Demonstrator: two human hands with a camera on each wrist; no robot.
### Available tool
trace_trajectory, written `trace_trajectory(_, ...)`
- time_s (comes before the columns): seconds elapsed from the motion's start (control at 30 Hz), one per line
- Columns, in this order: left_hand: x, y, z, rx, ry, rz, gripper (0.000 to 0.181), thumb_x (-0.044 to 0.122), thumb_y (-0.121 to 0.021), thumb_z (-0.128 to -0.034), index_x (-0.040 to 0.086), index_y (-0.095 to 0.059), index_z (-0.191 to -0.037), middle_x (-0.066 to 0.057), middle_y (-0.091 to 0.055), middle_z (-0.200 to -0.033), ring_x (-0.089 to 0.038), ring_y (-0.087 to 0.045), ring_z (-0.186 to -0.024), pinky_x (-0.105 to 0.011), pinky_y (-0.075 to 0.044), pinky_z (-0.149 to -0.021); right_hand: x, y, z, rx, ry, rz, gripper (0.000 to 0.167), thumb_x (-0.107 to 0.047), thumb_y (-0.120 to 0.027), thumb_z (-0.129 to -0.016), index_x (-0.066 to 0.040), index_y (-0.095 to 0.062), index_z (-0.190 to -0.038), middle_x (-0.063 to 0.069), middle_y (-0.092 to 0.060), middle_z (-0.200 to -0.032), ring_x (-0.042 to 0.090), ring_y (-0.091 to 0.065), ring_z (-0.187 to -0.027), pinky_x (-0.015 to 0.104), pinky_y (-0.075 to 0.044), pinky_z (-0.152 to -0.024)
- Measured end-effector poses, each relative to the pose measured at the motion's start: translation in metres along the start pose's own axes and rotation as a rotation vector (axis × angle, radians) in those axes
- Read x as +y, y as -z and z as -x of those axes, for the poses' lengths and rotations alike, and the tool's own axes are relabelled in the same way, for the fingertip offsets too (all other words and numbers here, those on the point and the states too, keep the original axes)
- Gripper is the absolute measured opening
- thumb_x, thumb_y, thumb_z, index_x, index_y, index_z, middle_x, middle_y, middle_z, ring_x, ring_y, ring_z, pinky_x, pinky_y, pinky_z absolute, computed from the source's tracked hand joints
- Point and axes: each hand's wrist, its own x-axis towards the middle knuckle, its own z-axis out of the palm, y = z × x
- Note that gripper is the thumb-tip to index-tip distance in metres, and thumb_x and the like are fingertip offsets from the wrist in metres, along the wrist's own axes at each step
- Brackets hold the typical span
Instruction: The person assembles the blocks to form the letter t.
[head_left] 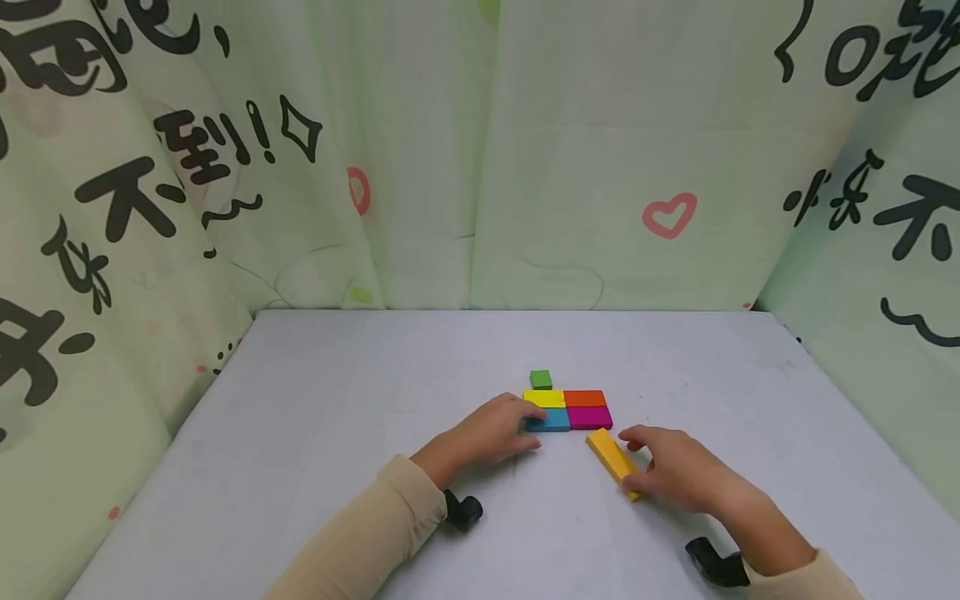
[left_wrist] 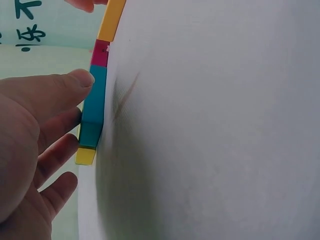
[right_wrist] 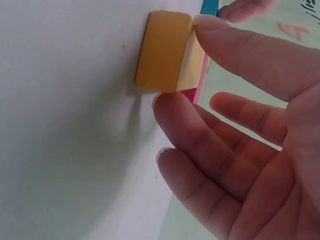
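Several coloured blocks lie flush together in the head view: yellow (head_left: 542, 398), orange-red (head_left: 583, 398), blue (head_left: 553, 421) and magenta (head_left: 590, 418). A green block (head_left: 542, 380) stands behind the yellow one. My left hand (head_left: 498, 429) rests at the left end of the group, index fingertip over the blue block, thumb in front, fingers fairly straight. My right hand (head_left: 678, 467) holds the near end of a slanted yellow-orange bar (head_left: 611, 460), its far end close to the magenta block. In the right wrist view, thumb and a finger lie at opposite edges of the bar (right_wrist: 165, 50).
A white tabletop (head_left: 337, 400) bears the blocks. Pale green curtains (head_left: 570, 167) with black writing and red hearts surround its back and sides. A black wrist device (head_left: 463, 512) sits by the left cuff, another (head_left: 716, 562) by the right.
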Motion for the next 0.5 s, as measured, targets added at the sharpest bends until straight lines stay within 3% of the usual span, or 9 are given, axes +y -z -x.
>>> trace_trajectory(0.1, 0.0002, -0.0005, -0.0004, 0.0, 0.007, 0.006, 0.041, 0.025, -0.073, -0.0943, 0.016, -0.065, -0.134, 0.002, -0.063, -0.128, -0.016, -0.051, -0.121, -0.026, -0.041, -0.104, -0.0015, 0.0001, 0.0011, -0.005, -0.004, -0.026, 0.064, -0.027, -0.086, -0.077, -0.003, -0.06, -0.131, 0.008, -0.066, -0.115, 0.021, -0.058, -0.095, 0.044, -0.055, -0.083)
trace_trajectory(0.3, 0.0003, -0.0008, -0.0007, -0.001, 0.012, 0.008, 0.042, 0.025, -0.072, -0.0946, 0.016, -0.064, -0.134, 0.002, -0.062, -0.129, -0.015, -0.051, -0.121, -0.026, -0.041, -0.104, -0.0056, -0.0009, 0.0031, -0.024, -0.012, -0.089, 0.065, -0.023, -0.087, -0.077, -0.002, -0.059, -0.133, 0.011, -0.065, -0.119, 0.015, -0.057, -0.075, 0.036, -0.055, -0.077)
trace_trajectory(0.5, 0.0005, -0.0013, -0.0013, 0.008, 0.009, 0.008, 0.04, 0.022, -0.072, -0.095, 0.015, -0.064, -0.134, 0.002, -0.062, -0.128, -0.016, -0.052, -0.12, -0.026, -0.042, -0.103, -0.0073, -0.0026, 0.0049, -0.014, -0.009, -0.108, 0.069, -0.021, -0.087, -0.076, -0.001, -0.057, -0.135, 0.02, -0.057, -0.132, 0.013, -0.056, -0.068, 0.037, -0.056, -0.078)
